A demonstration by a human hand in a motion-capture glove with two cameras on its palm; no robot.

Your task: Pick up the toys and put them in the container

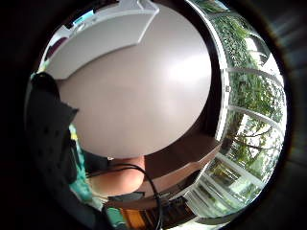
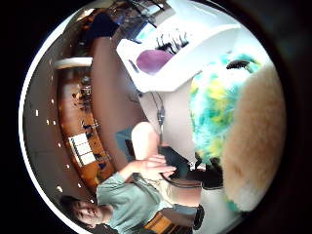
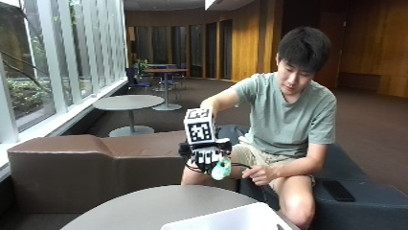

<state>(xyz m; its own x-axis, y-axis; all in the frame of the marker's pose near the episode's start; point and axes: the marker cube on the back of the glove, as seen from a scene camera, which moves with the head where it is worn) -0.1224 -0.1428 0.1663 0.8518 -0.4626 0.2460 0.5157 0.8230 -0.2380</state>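
Nearest the outside-view lens, at bottom centre-right of the frame: rim of white container [image 3: 232, 218], resting on round grey table [image 3: 146, 206]. Above the table, mid-frame: gloved right hand [image 3: 205, 155], raised clear of the tabletop, fingers curled around plush toy [image 3: 222, 168]; only a teal-and-pale portion of the toy showing below the glove. Toy held in the air, above the table's far edge, short of the container and not touching it. In the thumb-side palm view: same toy [image 2: 229, 122] filling the right half of the frame, teal-yellow fur beside a tan furry part, close against the palm; white container [image 2: 195, 58] in the upper centre with a purple object [image 2: 152, 60] lying inside. Bare left hand [image 3: 258, 175] resting apart from the right, low beside the knee, right of centre. In the little-finger-side view: grey tabletop [image 1: 144, 91] across most of the frame, container edge [image 1: 105, 33] at upper left. Behind the table, left half of the outside view: brown padded bench [image 3: 89, 165].
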